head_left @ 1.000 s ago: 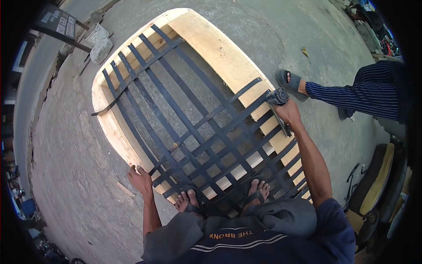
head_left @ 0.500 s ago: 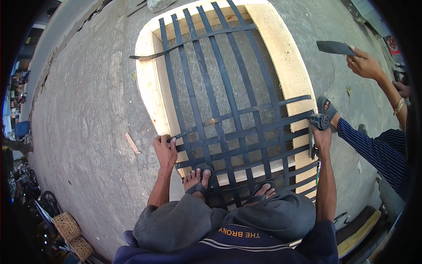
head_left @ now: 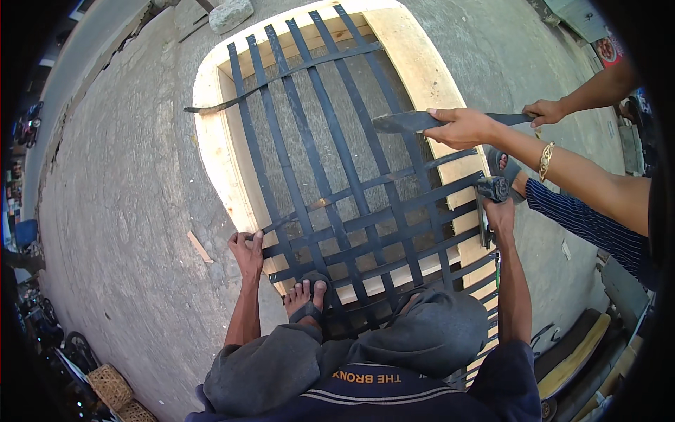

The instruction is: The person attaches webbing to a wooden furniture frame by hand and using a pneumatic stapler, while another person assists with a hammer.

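A pale wooden frame (head_left: 422, 60) lies in front of me, with black straps (head_left: 330, 133) running lengthwise and crosswise in a weave. At the frame's left side, my left hand (head_left: 246, 254) pinches the end of a cross strap (head_left: 320, 202). My right hand (head_left: 500, 216) is closed round a dark staple gun (head_left: 493, 188), which rests at the right rail beside the strap ends. Above the right rail, a co-worker's hand (head_left: 460, 128) and their other hand (head_left: 547, 112) hold a wide black strip (head_left: 399, 123).
My sandalled left foot (head_left: 306, 299) is on the near straps. The co-worker's striped leg (head_left: 583, 214) and foot are close by the right rail. A stone (head_left: 230, 15) lies past the far end, a wood scrap (head_left: 200, 247) on the left. Woven baskets (head_left: 109, 383) stand lower left.
The co-worker's strip has come left over the frame, and both their hands now show on it. My hands keep their holds; the whole view has shifted a little.
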Tool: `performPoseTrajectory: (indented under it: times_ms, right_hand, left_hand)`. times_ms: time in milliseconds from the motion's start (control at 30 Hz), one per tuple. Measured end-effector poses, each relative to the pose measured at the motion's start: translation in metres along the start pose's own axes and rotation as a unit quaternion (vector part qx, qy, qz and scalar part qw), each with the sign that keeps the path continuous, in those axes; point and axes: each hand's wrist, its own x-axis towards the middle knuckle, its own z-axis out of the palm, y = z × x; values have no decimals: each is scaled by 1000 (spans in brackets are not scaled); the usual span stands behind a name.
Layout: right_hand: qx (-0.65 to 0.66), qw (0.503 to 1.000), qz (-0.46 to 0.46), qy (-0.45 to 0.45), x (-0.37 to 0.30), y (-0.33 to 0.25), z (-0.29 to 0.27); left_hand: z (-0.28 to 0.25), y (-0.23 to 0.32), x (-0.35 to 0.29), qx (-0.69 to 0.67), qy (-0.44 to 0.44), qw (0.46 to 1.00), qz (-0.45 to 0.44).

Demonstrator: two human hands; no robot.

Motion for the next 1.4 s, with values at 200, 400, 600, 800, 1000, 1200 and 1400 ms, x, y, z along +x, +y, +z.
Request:
performPoseTrajectory:
  times_ms: [200,400,600,800,1000,1200,1400]
  right_hand:
    - [-40,996,53,-62,18,28,3]
    - [46,997,9,-60,17,16,1]
    - [-124,988,6,-90,10,-1,-2]
    - [-53,911,-214,-349,-105,-199,40]
    - [-72,840,-257,-472,-211,-318,165]
    - [-147,833,-290,-448,-248,-331,222]
    - [-170,828,-331,-420,-257,-320,237]
  left_hand:
    - [7,20,13,-73,45,993,-78]
    - [-4,7,24,-137,115,979,-97]
    - [-1,0,28,-179,71,962,-194]
    - [-19,7,25,-173,60,956,-227]
    - [-12,7,30,-147,37,962,-228]
    - [-23,0,30,-165,28,957,-236]
    - [-26,4,35,-157,-5,957,-242]
